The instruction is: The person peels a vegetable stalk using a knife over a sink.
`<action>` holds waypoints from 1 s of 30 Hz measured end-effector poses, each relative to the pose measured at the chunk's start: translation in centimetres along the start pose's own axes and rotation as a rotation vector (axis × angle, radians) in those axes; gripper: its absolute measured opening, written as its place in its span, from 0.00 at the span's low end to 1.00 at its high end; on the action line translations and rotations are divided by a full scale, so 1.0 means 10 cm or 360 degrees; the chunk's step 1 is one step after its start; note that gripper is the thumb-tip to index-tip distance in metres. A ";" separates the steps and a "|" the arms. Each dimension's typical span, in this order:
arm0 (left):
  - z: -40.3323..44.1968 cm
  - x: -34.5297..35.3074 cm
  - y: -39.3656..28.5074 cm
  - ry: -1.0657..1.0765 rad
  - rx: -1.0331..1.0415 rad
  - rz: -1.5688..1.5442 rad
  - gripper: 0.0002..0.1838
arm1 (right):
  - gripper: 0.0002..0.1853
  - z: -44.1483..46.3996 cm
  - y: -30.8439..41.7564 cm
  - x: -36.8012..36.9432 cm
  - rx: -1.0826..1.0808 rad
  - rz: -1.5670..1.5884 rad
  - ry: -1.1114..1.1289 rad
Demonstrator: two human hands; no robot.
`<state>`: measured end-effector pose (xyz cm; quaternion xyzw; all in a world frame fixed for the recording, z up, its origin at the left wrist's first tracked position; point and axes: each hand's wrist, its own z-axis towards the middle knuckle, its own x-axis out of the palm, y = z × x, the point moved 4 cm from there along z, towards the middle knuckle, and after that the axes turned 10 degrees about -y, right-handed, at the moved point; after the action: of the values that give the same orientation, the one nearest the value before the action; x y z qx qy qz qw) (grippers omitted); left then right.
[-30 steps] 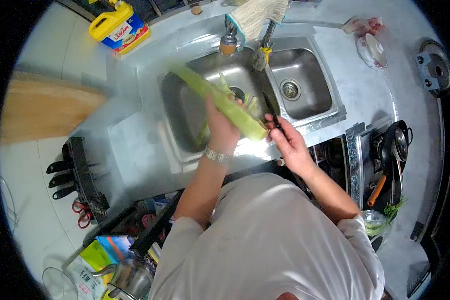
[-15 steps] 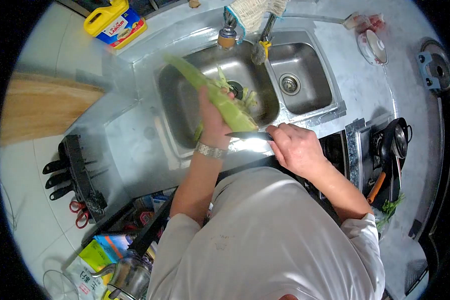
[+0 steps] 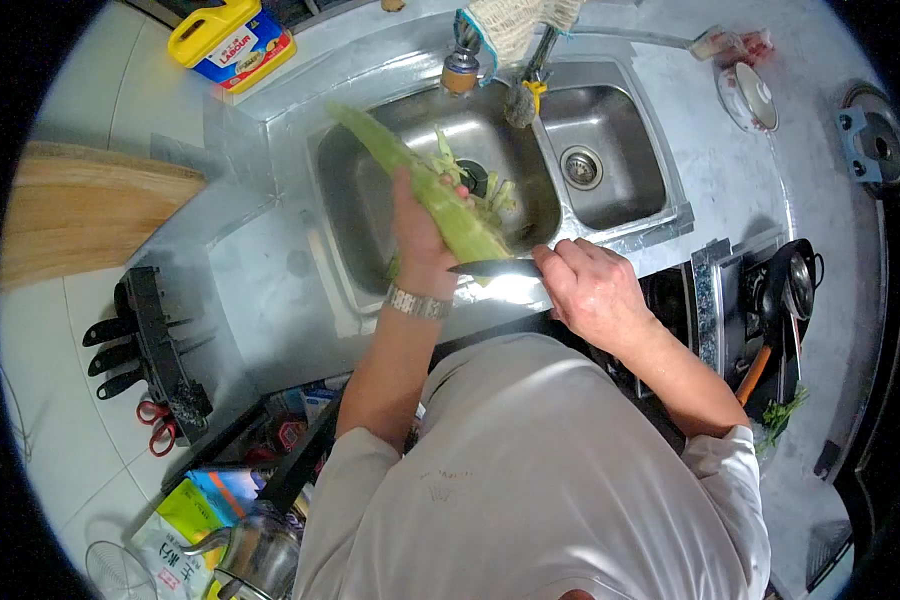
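Note:
A long pale green stalk slants over the large left sink basin, its thick end toward me. My left hand is wrapped round its lower half, with a metal watch on the wrist. In my right hand is the handle of a dark-bladed knife. The blade points left across the stalk's thick end, close to my left wrist; whether it touches the stalk I cannot tell. Green peelings lie around the drain in the basin.
Beyond the basin are the faucet and a hanging cloth. A yellow jug stands at the back left. A knife rack is at left, a lidded pot at right, and a pan at lower right.
Since a second ago, the knife has swung from near upright to lying across the stalk's thick end. My right hand has turned, and the stalk has shifted slightly left.

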<state>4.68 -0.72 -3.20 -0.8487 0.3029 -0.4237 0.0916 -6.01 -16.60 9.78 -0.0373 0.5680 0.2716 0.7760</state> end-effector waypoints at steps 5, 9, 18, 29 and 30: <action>-0.03 0.01 -0.03 0.0031 -0.0023 0.0000 0.22 | 0.13 0.00 0.01 0.07 -0.0009 -0.0033 -0.0044; -0.02 0.03 -0.06 0.0027 -0.0021 0.0012 0.22 | 0.14 0.04 0.05 0.10 0.0042 0.0042 0.0038; -0.08 0.02 -0.13 -0.0192 0.0000 0.0096 0.22 | 0.14 0.12 0.14 0.20 0.0135 -0.0049 0.0173; -0.06 -0.02 -0.16 -0.0094 -0.0032 -0.0014 0.21 | 0.13 0.23 0.09 0.27 -0.0075 0.0080 0.0004; -0.06 -0.02 -0.17 -0.0095 -0.0030 -0.0016 0.21 | 0.13 0.25 0.10 0.27 -0.0052 0.0119 -0.0008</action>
<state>4.85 0.80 -2.25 -0.8633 0.2997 -0.3957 0.0905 -3.79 -13.83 8.49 -0.0281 0.5624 0.3097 0.7661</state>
